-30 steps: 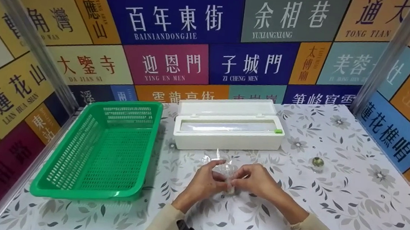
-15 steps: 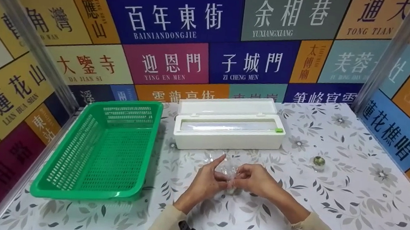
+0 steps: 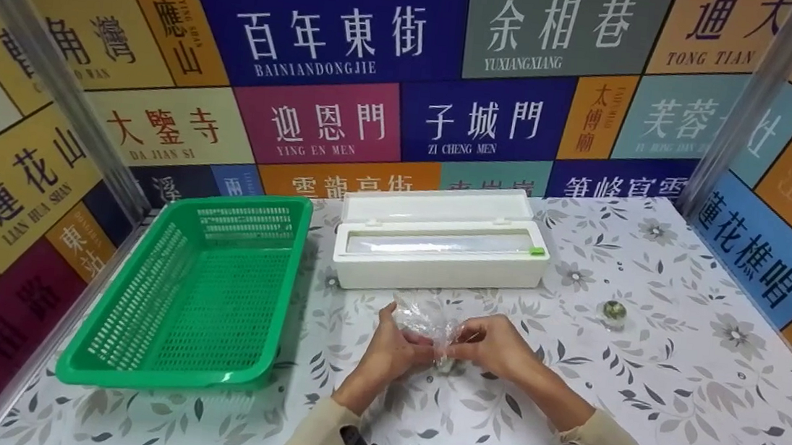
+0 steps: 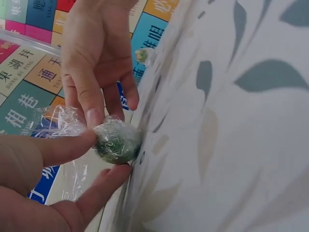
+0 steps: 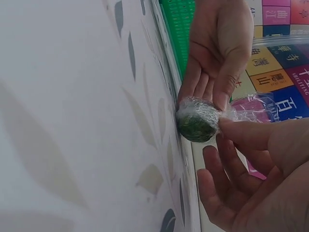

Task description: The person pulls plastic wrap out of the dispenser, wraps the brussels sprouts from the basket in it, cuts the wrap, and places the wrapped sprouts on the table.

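A small round green item (image 4: 116, 147), wrapped in crinkled cling film, rests on the table between both hands. Its exact kind is unclear under the film. My left hand (image 3: 387, 356) pinches the wrap with thumb and fingers around it. From the other side, my right hand (image 3: 504, 349) pinches the gathered film beside the green item (image 5: 197, 126). Loose cling film (image 3: 423, 316) fans out from the pinch, away from the body. In the head view the fingers mostly cover the green item.
Behind the hands stands a white cling film dispenser (image 3: 438, 279), lid up, with a green slider (image 3: 536, 251). A green plastic basket (image 3: 282, 313) sits at left. Another small film-wrapped green item (image 3: 614, 313) lies at right on the floral tablecloth (image 3: 677, 395). Printed panels enclose the back and sides.
Both hands stay in nearly the same place, working the film. The left thumb has lowered, and the loose film has spread wider above the fingers.
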Available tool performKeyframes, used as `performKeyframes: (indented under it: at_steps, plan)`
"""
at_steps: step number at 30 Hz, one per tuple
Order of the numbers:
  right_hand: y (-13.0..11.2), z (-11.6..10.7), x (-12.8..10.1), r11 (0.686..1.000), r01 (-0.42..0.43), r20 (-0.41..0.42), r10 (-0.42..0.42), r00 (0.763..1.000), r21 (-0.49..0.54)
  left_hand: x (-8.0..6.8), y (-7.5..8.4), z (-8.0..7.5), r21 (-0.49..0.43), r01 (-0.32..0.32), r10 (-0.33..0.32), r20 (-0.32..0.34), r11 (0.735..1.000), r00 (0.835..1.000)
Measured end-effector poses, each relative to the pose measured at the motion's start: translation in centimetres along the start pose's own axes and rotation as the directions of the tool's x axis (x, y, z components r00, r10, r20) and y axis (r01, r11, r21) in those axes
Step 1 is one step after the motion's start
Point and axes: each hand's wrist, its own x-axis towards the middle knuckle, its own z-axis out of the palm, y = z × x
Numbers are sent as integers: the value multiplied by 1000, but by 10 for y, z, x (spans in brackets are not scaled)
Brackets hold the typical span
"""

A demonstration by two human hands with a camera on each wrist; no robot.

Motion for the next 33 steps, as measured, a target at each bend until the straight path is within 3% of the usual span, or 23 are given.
performKeyframes:
  at_steps: [3, 8, 11, 16, 24, 28, 33]
  plan:
    - [1, 0, 1, 1000, -17, 4, 17, 1000, 25, 0, 0, -3, 12, 56, -56, -7, 998, 998]
    - [2, 1, 1, 996, -18, 48, 14, 999, 84, -1, -1, -10, 16, 102, -103, 149, 995, 984]
    - [3, 0, 1, 993, -22, 83, 12, 996, 116, -1, -1, -12, 28, 123, -126, 178, 992, 976]
    - [3, 0, 1, 987, -45, 101, 29, 994, 155, -2, 1, -10, 123, 107, -125, 146, 987, 981]
    - [1, 3, -2, 960, -118, 108, 93, 990, 254, -2, 3, -10, 202, 35, -69, 163, 979, 984]
    - [3, 5, -2, 951, -118, 98, 93, 991, 285, -2, 1, -12, 191, 40, -77, 187, 981, 979]
    - [4, 4, 0, 966, -91, 90, 71, 993, 242, -2, 0, -11, 161, 9, -39, 181, 987, 983]
